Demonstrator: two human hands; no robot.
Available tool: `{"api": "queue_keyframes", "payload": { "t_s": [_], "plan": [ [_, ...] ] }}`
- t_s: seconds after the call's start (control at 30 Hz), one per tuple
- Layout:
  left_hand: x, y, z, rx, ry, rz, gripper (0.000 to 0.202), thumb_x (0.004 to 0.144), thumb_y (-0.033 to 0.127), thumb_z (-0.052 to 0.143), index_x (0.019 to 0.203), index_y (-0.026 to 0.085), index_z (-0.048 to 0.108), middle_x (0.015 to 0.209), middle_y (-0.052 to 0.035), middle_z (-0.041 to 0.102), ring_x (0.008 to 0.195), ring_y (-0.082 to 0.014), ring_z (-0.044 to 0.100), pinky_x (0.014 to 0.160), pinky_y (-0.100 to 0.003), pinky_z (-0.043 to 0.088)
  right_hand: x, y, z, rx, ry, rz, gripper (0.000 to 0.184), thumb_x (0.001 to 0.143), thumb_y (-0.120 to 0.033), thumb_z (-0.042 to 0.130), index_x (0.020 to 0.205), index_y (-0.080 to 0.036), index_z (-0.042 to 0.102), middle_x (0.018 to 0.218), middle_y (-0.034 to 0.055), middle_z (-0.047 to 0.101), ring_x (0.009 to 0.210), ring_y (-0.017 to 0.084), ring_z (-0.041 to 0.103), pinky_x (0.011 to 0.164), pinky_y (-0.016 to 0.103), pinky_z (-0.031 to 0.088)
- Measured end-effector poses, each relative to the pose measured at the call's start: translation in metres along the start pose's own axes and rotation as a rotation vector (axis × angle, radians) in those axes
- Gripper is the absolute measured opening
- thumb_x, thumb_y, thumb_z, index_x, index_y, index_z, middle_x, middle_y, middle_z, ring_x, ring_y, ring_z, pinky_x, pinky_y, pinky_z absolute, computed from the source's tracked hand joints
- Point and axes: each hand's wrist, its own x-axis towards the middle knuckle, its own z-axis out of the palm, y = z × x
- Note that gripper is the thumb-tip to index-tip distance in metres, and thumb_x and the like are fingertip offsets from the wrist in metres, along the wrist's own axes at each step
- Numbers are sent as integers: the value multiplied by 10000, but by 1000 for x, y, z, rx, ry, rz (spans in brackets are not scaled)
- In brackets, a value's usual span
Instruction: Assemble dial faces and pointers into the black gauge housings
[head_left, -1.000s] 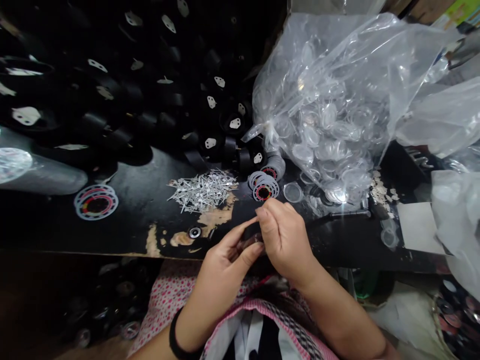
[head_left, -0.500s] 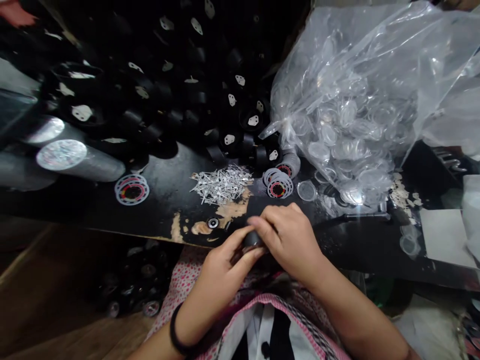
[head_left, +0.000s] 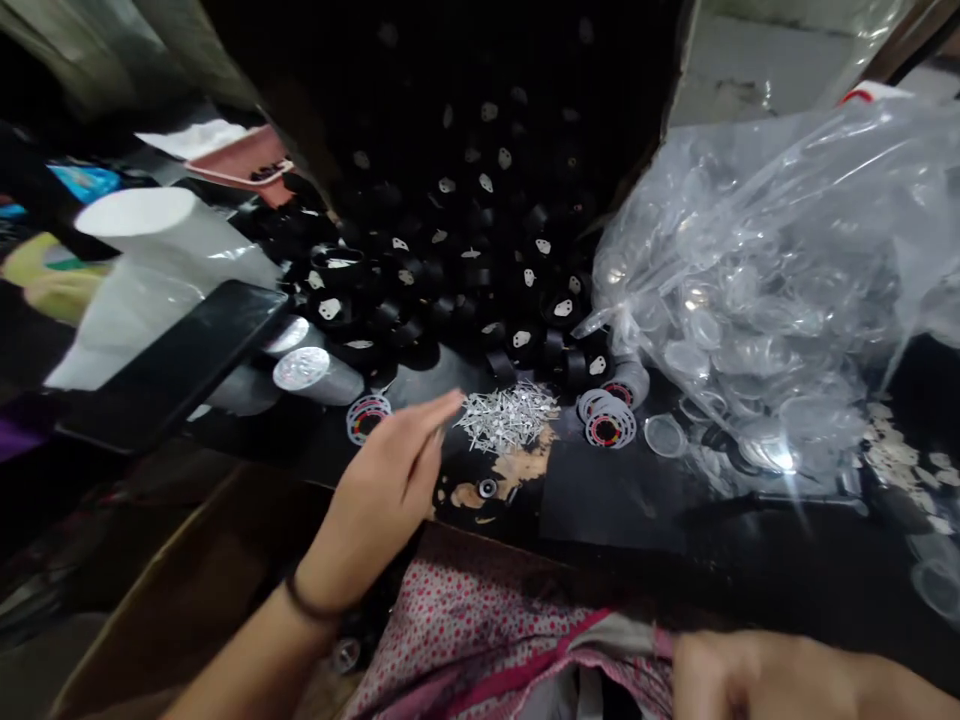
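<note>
My left hand [head_left: 394, 475] reaches over the dark bench with its fingers stretched out and nothing visible in them. Its fingertips are at the left edge of a heap of small silvery pointer-like pieces [head_left: 506, 418]. Partly behind this hand lie printed dial rings [head_left: 366, 418]. More rings of the same kind, grey with red and black printing [head_left: 609, 425], lie right of the heap. My right hand [head_left: 750, 675] is low at the bottom right, blurred and cut off by the frame, its fingers hidden. A small round metal-rimmed part [head_left: 487, 488] sits near the bench's front edge.
Many black round housings with white plates [head_left: 521, 340] are piled at the back. A clear plastic bag of transparent discs [head_left: 750, 300] stands on the right. On the left are a dark phone-like slab [head_left: 180, 360] and a silvery cylinder [head_left: 319, 375]. A dark-handled tool [head_left: 772, 503] lies front right.
My hands have parted from the small dark object they held together. The left went forward to the heap, the right down and right. The view shifted, and the dark object no longer shows.
</note>
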Motion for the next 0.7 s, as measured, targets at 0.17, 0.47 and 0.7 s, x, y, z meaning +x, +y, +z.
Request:
{"api": "queue_keyframes", "payload": {
  "t_s": [0.17,0.47,0.7],
  "plan": [
    [83,3,29,-6,-304,236,279,821,143,570,1011,214,762,1189,-40,718,1321,-291,523,1201,-490,210,27,34,10,-396,94,158,155,961,-265,555,949,-243,708,880,31,713,813,173,658,769,348,505],
    [24,31,20,-461,124,-345,256,825,359,751,1050,274,662,1007,50,684,1025,-180,644,1015,-285,484,60,97,13,-846,26,383,277,866,-211,673,1135,-166,624,1172,144,577,1055,303,594,896,474,474],
    [-44,30,59,-1092,-108,-775,244,873,327,694,1109,287,642,1133,-37,727,954,-222,719,840,-343,618,69,111,-7,-428,131,510,160,868,-326,661,811,-185,611,739,-3,638,692,161,591,673,300,445]
  ]
}}
